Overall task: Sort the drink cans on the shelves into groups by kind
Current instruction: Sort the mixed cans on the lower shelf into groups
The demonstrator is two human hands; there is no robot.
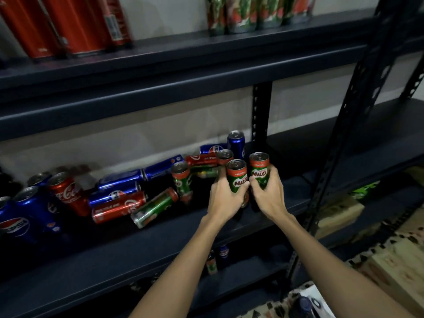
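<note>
left hand: the left hand (226,198) is wrapped around an upright Milo can (237,176), fingers curled round the back, thumb on the near side, so it's clamped on it

right hand: same deal, the right hand (269,195) grips a second Milo can (259,169), also upright, just right of the first one, the two cans nearly touching

middle shelf: both held cans sit toward the right end of the dark middle shelf (160,239); can't tell if their bottoms are on the shelf or lifted a bit

the mess: left of the hands it's a jumble, a Milo can lying on its side (156,208), another standing Milo can (182,180), blue Pepsi cans (119,181) and red Coke cans (118,208) tipped over, plus a standing Coca-Cola can (66,191) and upright Pepsi cans at far left

top shelf: tall red cans (75,24) on the left, green Milo-looking cans (247,14) on the right, blurry

room: pale wall behind, black perforated upright post (339,143), patterned floor bottom right

arms: both bare forearms reach up from the bottom edge and converge, wrists close together
</note>
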